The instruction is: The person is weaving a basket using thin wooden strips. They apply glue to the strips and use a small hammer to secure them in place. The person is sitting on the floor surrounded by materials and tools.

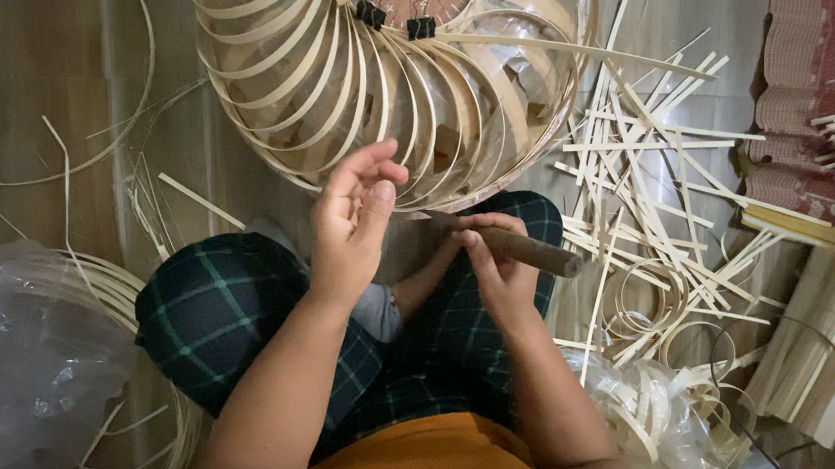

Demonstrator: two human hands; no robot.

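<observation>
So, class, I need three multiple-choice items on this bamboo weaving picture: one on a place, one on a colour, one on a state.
1. Where does the scatter of cut bamboo strips lie?
A. On the floor to the person's right
B. Inside the plastic bag
C. On the person's lap

2. What colour are the binder clips on the frame's hub?
A. Red
B. Black
C. White

3. How is the right hand?
A. Flat on the floor
B. Open in the air
C. Closed round a wooden handle

Answers:
1. A: the cut bamboo strips spread over the floor right of the knees.
2. B: the binder clips on the bamboo strip frame are black.
3. C: the right hand grips the wooden handle, while the left hand is raised with curled fingers.
</observation>
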